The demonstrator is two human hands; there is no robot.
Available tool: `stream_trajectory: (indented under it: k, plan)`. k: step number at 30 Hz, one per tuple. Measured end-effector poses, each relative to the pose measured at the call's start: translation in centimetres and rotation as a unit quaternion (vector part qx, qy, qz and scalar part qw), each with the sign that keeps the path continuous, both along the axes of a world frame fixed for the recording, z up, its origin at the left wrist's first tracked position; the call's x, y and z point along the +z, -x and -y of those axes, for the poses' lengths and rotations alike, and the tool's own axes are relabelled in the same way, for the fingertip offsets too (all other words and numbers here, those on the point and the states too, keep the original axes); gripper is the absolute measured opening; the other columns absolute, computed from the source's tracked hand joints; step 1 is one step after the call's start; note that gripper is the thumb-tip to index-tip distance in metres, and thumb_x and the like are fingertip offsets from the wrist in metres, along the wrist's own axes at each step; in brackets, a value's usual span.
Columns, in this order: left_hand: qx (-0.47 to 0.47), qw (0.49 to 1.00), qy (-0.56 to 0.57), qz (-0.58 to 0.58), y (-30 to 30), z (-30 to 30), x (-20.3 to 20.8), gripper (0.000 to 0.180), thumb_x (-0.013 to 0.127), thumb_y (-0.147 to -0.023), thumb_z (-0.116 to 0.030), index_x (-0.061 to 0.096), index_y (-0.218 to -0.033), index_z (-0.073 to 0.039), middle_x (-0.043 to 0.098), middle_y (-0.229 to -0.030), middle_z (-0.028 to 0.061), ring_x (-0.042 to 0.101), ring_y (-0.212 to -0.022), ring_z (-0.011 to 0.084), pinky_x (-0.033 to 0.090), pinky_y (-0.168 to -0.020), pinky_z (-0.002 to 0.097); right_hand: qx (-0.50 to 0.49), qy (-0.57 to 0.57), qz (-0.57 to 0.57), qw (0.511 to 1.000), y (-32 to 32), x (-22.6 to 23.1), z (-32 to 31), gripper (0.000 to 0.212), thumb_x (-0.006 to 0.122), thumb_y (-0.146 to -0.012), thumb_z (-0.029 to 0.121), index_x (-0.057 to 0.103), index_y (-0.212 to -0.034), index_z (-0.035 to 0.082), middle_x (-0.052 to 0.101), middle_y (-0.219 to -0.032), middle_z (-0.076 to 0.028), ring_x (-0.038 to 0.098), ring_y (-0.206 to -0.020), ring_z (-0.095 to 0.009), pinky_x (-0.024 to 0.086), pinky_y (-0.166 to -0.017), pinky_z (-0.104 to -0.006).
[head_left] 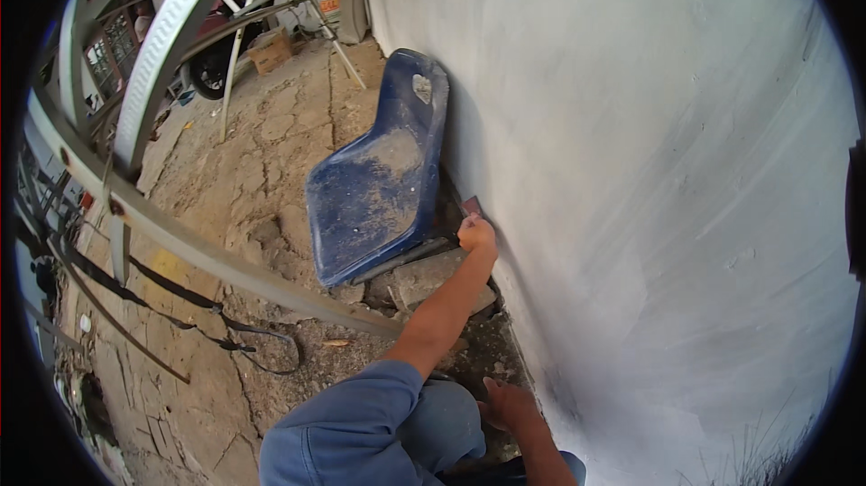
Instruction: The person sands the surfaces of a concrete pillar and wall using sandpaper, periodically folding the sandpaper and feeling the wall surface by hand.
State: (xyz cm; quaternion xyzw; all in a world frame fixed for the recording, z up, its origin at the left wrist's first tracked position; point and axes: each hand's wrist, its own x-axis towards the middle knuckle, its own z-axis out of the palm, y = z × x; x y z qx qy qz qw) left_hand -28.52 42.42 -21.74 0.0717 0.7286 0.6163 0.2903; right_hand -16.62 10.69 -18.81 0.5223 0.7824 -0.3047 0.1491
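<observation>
My left hand (476, 233) reaches forward along the foot of the pale wall (649, 170). Its fingers are closed on a small reddish-brown piece of sandpaper (471, 206), held close to the wall's surface. Just left of that hand, a scuffed, dirt-marked blue plastic seat (374, 188) leans with its back near the wall. Close to my knee and the wall's base is my right hand (512, 407), thumb and fingers apart, with nothing seen in it. Part of its fingers is hidden by the angle.
Curved metal framework (216, 252) spans the left side, with a dark strap (230, 324) hanging by it. Broken concrete ground (280, 116) and a slab (433, 279) lie around the seat. A cardboard box (269, 50) and a sack (343, 1) stand at the back.
</observation>
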Motion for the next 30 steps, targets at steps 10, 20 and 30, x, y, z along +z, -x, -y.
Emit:
stream_trajectory:
  k: [10,20,30]
  plan:
    - [-0.235,0.958,0.104,-0.125,1.1,1.9,4.9,0.026,0.058,-0.091,-0.030,0.071,-0.099,-0.010,0.071,-0.096,0.0149,0.068,-0.092,0.0353,0.053,-0.080,0.0442,-0.030,-0.291,-0.317,0.902,1.4,14.0,-4.7,0.043,0.072,-0.084,0.035,0.064,-0.114,0.006,0.071,-0.099,-0.015,0.069,-0.084,-0.034,0.055,-0.071,-0.0407]
    - [-0.305,0.936,0.027,-0.175,0.9,7.4,14.8,0.026,0.062,-0.089,-0.034,0.074,-0.100,-0.013,0.071,-0.097,0.0150,0.067,-0.096,0.0335,0.052,-0.084,0.0399,0.019,-0.733,-0.326,0.597,-5.4,29.0,-5.4,0.014,0.065,-0.080,0.000,0.063,-0.092,-0.006,0.066,-0.077,-0.017,0.063,-0.064,-0.033,0.050,-0.055,-0.0379]
    - [-0.395,0.854,-0.107,-0.322,2.8,16.5,23.1,0.017,0.063,-0.091,-0.020,0.070,-0.098,-0.006,0.071,-0.077,0.0140,0.067,-0.066,0.0155,0.051,-0.063,0.0306,0.054,-0.706,-0.367,0.604,-5.1,28.9,-6.8,0.012,0.066,-0.080,0.004,0.065,-0.090,-0.003,0.062,-0.068,-0.009,0.062,-0.057,-0.023,0.047,-0.048,-0.0336]
